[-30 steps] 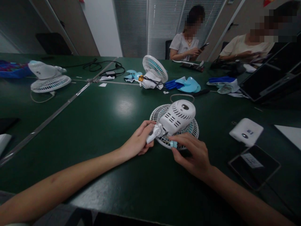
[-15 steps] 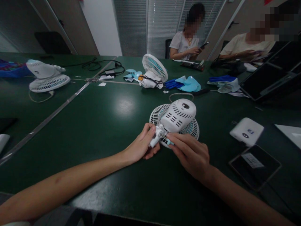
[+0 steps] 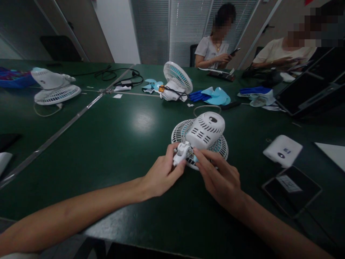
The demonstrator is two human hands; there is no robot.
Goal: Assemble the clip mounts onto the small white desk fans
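Note:
A white fan (image 3: 205,130) lies grille-down on the green table, its motor housing facing up and light-blue blades showing through the grille (image 3: 180,132). At its near end, a white clamp (image 3: 181,152) is pinched by my left hand (image 3: 163,172), thumb on the near side and index finger on the far side. My right hand (image 3: 219,174) is closed at the clamp's right side, fingertips around a screw with a light-blue knob (image 3: 195,158). The metal shaft points at the clamp; how deep it sits cannot be made out.
Another fan (image 3: 176,84), light-blue blades (image 3: 217,96) and blue gloves (image 3: 254,91) lie farther back. A third fan (image 3: 56,88) is far left. On the right are a white box (image 3: 283,150) and a black pad (image 3: 292,192). Two people sit opposite.
My left hand has shifted its grip: the thumb has moved from on top of the clamp to its near side. My right fingertips stay at the screw, moved only slightly.

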